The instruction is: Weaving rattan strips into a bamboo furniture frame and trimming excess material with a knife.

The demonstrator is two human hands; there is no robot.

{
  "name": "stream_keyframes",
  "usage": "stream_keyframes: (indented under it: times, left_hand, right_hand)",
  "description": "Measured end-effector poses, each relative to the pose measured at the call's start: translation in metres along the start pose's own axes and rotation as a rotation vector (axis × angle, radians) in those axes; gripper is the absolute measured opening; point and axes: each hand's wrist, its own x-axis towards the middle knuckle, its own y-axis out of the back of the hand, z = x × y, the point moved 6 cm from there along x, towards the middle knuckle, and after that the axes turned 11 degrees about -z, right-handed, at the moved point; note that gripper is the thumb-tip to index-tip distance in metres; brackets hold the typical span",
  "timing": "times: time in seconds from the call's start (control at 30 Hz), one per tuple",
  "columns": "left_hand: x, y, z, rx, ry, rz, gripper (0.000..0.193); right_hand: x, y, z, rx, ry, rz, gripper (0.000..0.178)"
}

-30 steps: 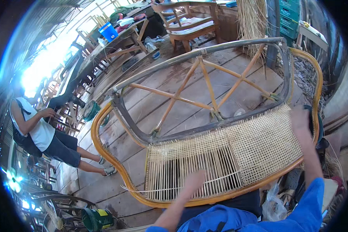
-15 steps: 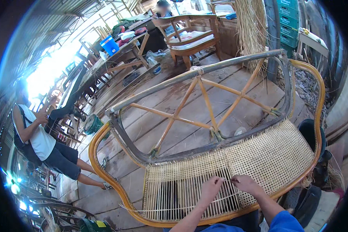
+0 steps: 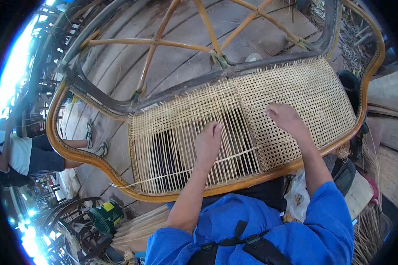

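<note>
The cane seat panel (image 3: 234,119) is mid-weave: the left hand (image 3: 208,143) is pressed flat on loose strands, the right hand (image 3: 287,119) rests open, nothing gripped; a strand must probably be threaded next.

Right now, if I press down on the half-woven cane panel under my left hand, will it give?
Probably yes: the cane panel there is loose, open strands with gaps, so it should flex under the left hand. The finished weave beside the right hand looks tighter, likely firmer.
</note>
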Motion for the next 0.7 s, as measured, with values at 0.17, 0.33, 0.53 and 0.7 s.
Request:
stream_keyframes:
  times: [0.17,0.33,0.53,0.7]
  left_hand:
    - [0.012,-0.049,0.019,0.051,-0.113,-0.062,0.021]
    - [0.013,-0.086,0.025,0.293,0.122,-0.224,0.023]
    - [0.015,-0.087,0.023,0.357,0.186,-0.298,0.026]
    - [0.018,-0.089,-0.001,-0.009,0.320,-0.313,0.027]
  right_hand:
    - [0.012,-0.037,0.005,0.503,0.099,-0.040,0.026]
    - [0.011,-0.055,0.016,0.285,0.113,0.053,0.027]
    - [0.005,-0.060,0.019,0.364,-0.090,-0.187,0.030]
    - [0.009,-0.057,0.016,0.349,-0.025,-0.114,0.028]
